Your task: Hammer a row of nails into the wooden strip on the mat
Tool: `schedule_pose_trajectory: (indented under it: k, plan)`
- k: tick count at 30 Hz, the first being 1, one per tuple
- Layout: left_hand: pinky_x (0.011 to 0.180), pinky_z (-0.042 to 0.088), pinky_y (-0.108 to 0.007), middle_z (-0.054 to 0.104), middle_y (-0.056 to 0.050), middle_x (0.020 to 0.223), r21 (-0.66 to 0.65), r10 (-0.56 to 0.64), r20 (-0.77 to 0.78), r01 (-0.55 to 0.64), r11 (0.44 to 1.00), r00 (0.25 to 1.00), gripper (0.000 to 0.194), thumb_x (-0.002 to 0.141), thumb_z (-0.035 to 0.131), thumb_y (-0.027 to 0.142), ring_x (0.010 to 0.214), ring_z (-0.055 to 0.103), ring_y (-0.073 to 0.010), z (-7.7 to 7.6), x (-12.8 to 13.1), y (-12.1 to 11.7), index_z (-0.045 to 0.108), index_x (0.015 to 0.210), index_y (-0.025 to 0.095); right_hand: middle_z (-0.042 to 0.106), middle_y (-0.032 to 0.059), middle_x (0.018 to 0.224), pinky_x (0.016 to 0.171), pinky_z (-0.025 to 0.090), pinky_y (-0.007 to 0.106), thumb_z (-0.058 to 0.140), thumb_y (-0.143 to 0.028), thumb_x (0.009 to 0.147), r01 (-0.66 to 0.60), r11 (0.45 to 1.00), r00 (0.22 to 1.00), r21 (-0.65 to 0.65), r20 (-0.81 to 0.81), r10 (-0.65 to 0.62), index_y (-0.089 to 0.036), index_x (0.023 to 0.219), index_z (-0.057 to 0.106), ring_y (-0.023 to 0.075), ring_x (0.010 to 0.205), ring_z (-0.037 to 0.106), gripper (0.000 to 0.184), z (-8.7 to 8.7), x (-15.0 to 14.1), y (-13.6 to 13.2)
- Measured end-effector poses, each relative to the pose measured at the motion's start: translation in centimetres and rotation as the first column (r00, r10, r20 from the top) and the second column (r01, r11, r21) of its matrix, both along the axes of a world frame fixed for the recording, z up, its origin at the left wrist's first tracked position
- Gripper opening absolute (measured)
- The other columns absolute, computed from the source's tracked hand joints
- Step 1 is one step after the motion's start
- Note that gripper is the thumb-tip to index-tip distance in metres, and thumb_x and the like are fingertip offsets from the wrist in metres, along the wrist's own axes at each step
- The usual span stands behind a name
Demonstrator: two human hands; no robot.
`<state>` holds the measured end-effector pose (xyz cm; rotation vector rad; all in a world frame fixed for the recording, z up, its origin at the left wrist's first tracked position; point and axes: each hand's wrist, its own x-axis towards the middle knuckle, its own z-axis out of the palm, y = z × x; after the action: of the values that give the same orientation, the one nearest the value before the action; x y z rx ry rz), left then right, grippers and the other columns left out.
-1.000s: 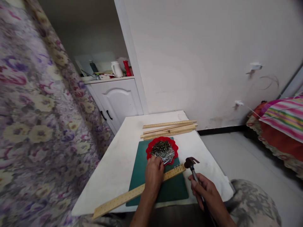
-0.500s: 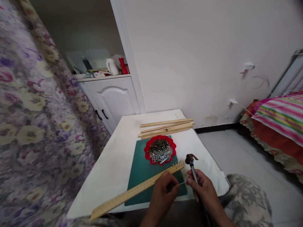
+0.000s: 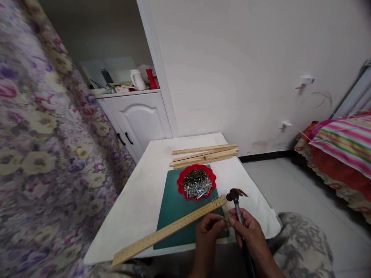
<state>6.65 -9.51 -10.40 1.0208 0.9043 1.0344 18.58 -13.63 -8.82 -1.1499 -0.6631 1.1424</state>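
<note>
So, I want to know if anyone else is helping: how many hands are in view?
2: the left hand, by the mat's near right corner, and the right hand beside it, holding the hammer. No others show.

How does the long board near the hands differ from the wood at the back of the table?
The near board is one piece; the back wood is several pieces lying close together. The near board slants across the green mat; the back wood lies beyond the red dish. Nails stick up from the near board's right end; I can't make out any in the back wood. Both look pale, long and narrow.
</note>
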Motion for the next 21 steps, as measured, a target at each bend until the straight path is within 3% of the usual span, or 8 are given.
schedule_pose_trajectory:
  k: [3, 6, 11, 21]
  plan:
    - [0.055, 0.042, -0.023, 0.061, 0.000, 0.056, 0.051, 0.044, -0.053, -0.042, 0.998, 0.998, 0.028, 0.064, 0.072, 0.041, 0.054, 0.053, -0.0118, 0.1, 0.1, 0.2, 0.066, 0.072, 0.014, 0.059, -0.0051, 0.059, 0.031, 0.023, 0.015, 0.073, -0.047, 0.069, 0.004, 1.000, 1.000, -0.004, 0.018, -0.004, -0.017, 0.089, 0.055, 0.0010, 0.029, 0.035, 0.039, -0.2, -0.2, -0.1]
    - [0.057, 0.041, -0.022, 0.058, 0.001, 0.060, 0.180, 0.117, -0.169, -0.086, 0.980, 0.979, 0.025, 0.068, 0.068, 0.040, 0.058, 0.051, -0.0117, 0.6, -0.6, 1.1, 0.064, 0.070, 0.015, 0.064, -0.0020, 0.065, 0.031, 0.023, 0.015, 0.070, -0.048, 0.072, 0.030, 0.999, 0.999, -0.020, 0.042, -0.029, -0.018, 0.090, 0.055, 0.0012, 0.028, 0.036, 0.039, -0.1, 0.0, -0.2]
    - [0.059, 0.037, -0.022, 0.052, 0.001, 0.066, 0.435, 0.256, -0.426, -0.051, 0.899, 0.868, 0.020, 0.076, 0.061, 0.034, 0.063, 0.049, -0.0123, 1.2, -1.7, 3.2, 0.061, 0.066, 0.016, 0.064, -0.0016, 0.064, 0.030, 0.023, 0.017, 0.071, -0.052, 0.068, 0.073, 0.997, 0.996, -0.038, 0.059, -0.071, -0.018, 0.087, 0.055, 0.0036, 0.028, 0.036, 0.042, 0.2, 0.9, -0.2]
    - [0.065, 0.041, -0.024, 0.059, -0.001, 0.074, 0.539, 0.308, -0.543, 0.043, 0.841, 0.781, 0.020, 0.084, 0.052, 0.030, 0.071, 0.055, -0.0144, -0.4, -0.6, 4.7, 0.063, 0.072, 0.018, 0.063, -0.0022, 0.066, 0.031, 0.022, 0.017, 0.068, -0.049, 0.073, 0.042, 0.999, 0.997, -0.029, 0.069, -0.040, -0.018, 0.091, 0.055, 0.0018, 0.028, 0.035, 0.038, -0.3, 0.5, -0.5]
